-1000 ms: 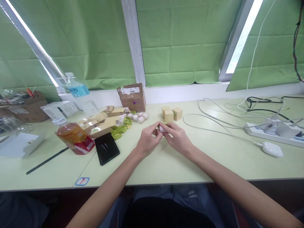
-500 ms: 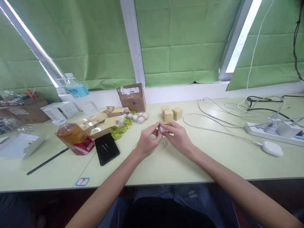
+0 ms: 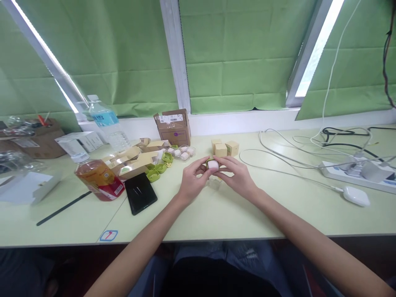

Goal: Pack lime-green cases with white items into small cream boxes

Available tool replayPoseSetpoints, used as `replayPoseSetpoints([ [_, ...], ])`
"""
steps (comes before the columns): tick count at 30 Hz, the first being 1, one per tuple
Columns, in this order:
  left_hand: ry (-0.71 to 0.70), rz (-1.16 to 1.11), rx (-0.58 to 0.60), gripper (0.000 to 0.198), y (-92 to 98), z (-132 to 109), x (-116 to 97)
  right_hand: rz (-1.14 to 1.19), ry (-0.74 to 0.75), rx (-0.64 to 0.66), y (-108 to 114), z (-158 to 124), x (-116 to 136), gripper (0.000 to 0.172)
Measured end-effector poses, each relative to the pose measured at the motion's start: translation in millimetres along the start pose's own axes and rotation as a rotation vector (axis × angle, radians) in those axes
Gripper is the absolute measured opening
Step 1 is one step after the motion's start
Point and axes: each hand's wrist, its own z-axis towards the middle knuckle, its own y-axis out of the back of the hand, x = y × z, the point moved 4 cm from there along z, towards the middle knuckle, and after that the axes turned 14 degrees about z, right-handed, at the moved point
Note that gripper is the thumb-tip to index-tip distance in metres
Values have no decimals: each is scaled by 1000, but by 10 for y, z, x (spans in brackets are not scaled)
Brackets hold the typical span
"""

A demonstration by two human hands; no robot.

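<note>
White small piece [image 3: 213, 164] pinched between left hand [image 3: 192, 182] and right hand [image 3: 237, 177], above table [image 3: 216, 214].

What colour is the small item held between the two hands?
White, with a green rim, the small item shows best in the head view.

Both hands are lifting slightly off the counter [image 3: 216, 214]; the left hand [image 3: 192, 181] and right hand [image 3: 236, 176] are turning the small white piece [image 3: 213, 164], its green rim now showing; a clear piece [image 3: 214, 182] is appearing beneath.
</note>
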Motion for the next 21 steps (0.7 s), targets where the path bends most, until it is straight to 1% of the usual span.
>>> replayPoseSetpoints([
  [3, 89, -63, 19, 46, -13, -1, 22, 76, -52, -17, 7, -12, -33, 41],
  [5, 113, -92, 33, 44, -18, 0, 22, 86, -70, -20, 3, -20, -45, 40],
  [9, 94, -116, 26, 32, 14, 15, 25, 79, -28, 8, -36, -24, -11, 36],
  [12, 92, -111, 26, 35, 40, 23, 45, 52, -3, 30, -61, -23, 3, 36],
  [14, 85, -94, 61, 34, 30, 24, 45, 19, -10, 19, -49, -22, -10, 35],
  [17, 66, -56, 108, 51, -3, 21, 32, -15, -14, 1, -12, -26, -33, 34],
  [18, 72, -54, 113, 50, -10, 20, 33, -18, -15, 3, -4, -29, -39, 33],
  [20, 99, -73, 101, 39, -8, 21, 42, -19, -15, 12, -6, -35, -51, 32],
  [21, 109, -84, 93, 39, -3, 22, 43, -21, -15, 19, -13, -37, -58, 31],
])
